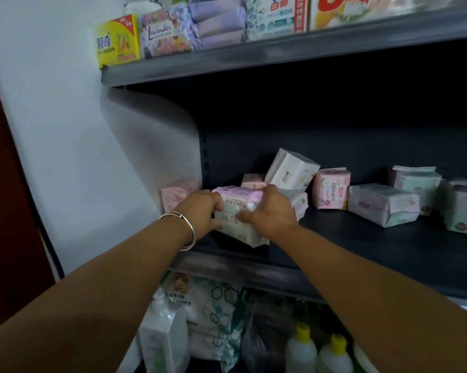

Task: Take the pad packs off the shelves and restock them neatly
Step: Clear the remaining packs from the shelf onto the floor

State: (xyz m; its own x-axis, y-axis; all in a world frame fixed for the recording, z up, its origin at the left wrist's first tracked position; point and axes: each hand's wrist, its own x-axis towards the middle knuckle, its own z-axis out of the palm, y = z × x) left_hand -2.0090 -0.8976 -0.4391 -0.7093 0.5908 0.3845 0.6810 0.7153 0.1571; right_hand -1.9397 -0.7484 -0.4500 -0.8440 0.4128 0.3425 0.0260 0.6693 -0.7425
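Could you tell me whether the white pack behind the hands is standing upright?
No, the white pack leans tilted against the packs beside it on the middle shelf.

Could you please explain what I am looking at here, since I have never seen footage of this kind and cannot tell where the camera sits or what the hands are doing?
There is no machine here. A person wears one wide-angle camera on the head, so you look forward and down along both bare arms.

The left hand, with a silver bangle on its wrist, and the right hand together grip a pink and white pad pack at the left end of the dark middle shelf.

Behind it a white pad pack leans tilted, and more pad packs stand to the right, such as a pink one.

The upper shelf holds soap boxes, among them a yellow box. Below stand bottles with yellow caps.
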